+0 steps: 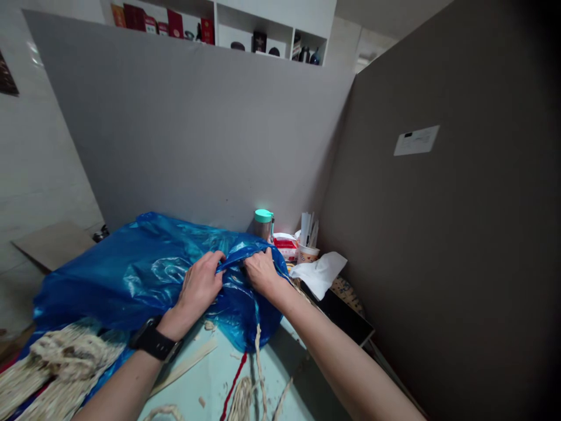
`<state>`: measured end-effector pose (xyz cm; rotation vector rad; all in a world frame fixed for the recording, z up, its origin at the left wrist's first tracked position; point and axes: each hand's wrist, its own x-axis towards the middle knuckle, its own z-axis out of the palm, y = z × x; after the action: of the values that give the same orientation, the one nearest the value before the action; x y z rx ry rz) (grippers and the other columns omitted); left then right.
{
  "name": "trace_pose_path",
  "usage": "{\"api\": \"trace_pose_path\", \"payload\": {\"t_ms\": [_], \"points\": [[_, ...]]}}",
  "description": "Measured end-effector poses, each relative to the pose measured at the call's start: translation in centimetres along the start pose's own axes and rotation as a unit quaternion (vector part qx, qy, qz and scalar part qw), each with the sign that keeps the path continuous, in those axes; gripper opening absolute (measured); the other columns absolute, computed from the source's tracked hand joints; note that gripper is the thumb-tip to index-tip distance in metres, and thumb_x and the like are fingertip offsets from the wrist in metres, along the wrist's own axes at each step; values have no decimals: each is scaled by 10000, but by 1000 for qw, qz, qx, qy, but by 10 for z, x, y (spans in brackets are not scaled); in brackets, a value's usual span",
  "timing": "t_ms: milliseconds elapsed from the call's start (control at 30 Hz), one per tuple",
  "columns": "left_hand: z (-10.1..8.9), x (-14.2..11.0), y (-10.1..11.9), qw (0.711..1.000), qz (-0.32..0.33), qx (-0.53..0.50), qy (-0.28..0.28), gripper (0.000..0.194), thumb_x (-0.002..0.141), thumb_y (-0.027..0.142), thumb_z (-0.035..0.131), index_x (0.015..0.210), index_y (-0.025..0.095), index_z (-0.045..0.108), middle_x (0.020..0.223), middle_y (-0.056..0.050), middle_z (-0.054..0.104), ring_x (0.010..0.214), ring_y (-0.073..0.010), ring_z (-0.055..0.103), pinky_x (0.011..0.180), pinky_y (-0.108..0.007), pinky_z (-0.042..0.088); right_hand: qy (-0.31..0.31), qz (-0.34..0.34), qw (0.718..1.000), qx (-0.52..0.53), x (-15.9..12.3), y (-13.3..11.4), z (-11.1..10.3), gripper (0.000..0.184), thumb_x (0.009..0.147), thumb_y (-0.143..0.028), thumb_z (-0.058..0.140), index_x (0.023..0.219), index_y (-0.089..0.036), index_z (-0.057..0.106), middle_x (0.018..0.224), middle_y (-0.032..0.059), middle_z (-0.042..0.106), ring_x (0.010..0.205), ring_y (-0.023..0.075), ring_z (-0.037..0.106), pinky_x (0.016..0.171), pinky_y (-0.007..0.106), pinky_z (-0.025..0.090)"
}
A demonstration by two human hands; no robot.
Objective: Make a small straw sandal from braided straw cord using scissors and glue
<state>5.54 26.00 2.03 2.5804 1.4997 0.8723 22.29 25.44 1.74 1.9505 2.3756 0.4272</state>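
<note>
A large, crumpled blue plastic bag (162, 263) spreads over the left and middle of the table. My left hand (201, 279), with a black watch (153, 339) on its wrist, has its fingers closed on a fold of the bag. Just to the right, my right hand (262, 270) pinches another part of the same folded edge. What lies inside the bag is hidden. Below the hands, a twisted pale fibre cord (259, 356) and a red cord (234, 383) run from the bag toward the near edge. A bundle of pale braided fibre (70, 354) rests at the lower left.
Behind the bag stands a bottle with a turquoise lid (263, 217). Near it are a red-and-white packet (286, 248), a paper cup (308, 254) and a white tissue (322, 272). Grey partitions (197, 134) close off the back and right. Fibre scraps litter the pale tabletop (219, 356).
</note>
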Motion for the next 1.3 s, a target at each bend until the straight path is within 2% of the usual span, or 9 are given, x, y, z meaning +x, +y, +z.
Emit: {"api": "trace_pose_path", "payload": {"t_ms": [267,467,567,867,1067,1200,1300], "points": [[0,1,-3,1000,-5,-7,5,204,882,102,535,1056,170,616,1052,-89,670,981,-243,637,837,-359,500,45,14,999,-8,-12,6,-2,333,939,-343,592,1221,-169,573,1216,87,605,1018,222,628,854,434,542],[-1,3,-7,1000,-17,-5,3,240,931,282,586,1133,156,616,1113,-76,654,968,-214,645,835,-425,545,89,9,996,-20,-23,10,-7,324,938,-338,593,1216,-172,578,1229,88,600,1042,228,620,875,446,532],[-2,4,-9,1000,-22,-5,-1,273,930,303,589,1163,163,609,1152,-85,644,980,-219,646,833,-426,551,106,3,994,-16,-30,14,-10,309,941,-336,588,1205,-177,586,1234,87,599,1055,229,614,889,450,525],[-5,5,-11,1000,-26,-2,0,284,929,307,590,1175,165,605,1173,-89,638,995,-224,642,842,-433,548,83,-82,993,22,-41,10,-11,299,935,-333,598,1181,-164,592,1184,78,618,1010,218,628,852,429,539],[-4,5,-13,1000,-15,-5,6,270,931,312,587,1153,161,611,1142,-81,647,974,-216,645,836,-428,547,78,-47,995,29,-34,12,-13,324,936,-341,596,1208,-166,580,1212,87,607,1033,228,623,864,442,536],[-5,4,-10,1000,2,-11,21,220,919,203,560,1125,162,626,1053,-96,665,993,-247,636,875,-428,517,82,-19,995,46,-30,13,-14,318,937,-336,594,1209,-171,582,1227,87,601,1045,229,618,876,446,532],[-7,3,-1,998,47,-22,30,372,873,181,581,1244,184,588,1231,-131,617,1177,-290,547,998,-431,443,88,-2,993,77,-24,7,-17,322,937,-337,594,1212,-169,579,1218,86,605,1032,226,624,866,441,537]]}}
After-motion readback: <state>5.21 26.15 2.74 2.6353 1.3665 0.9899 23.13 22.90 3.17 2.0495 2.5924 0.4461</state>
